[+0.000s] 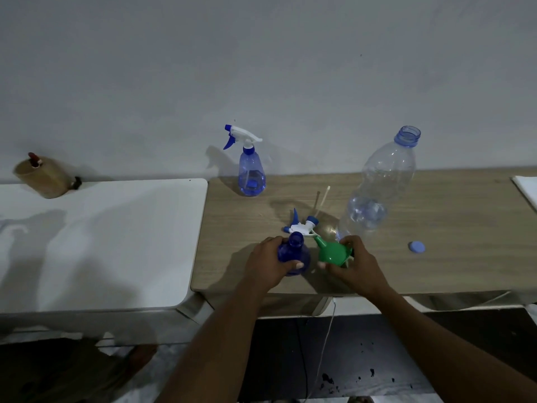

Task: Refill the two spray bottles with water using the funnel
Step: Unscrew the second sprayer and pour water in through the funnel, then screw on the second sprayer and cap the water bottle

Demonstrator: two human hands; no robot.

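The left hand (268,261) is wrapped around the uncapped translucent blue plastic spray bottle (293,253), which stands upright on the wooden table (436,228). Just right of that bottle, the right hand (353,264) clasps the green plastic funnel (331,251). The funnel's long axis lies tilted, its spout aimed up-left toward the bottle's open neck but not yet in it.

The person's 2 arms are bare from the lower edge of the view up to the wrists, with no sleeve showing on either forearm. The left hand (268,258) and the right hand (356,264) wear no gloves. Short, pale fingernails show on the fingertips of both hands. The wrists carry nothing that can be made out in the dim light
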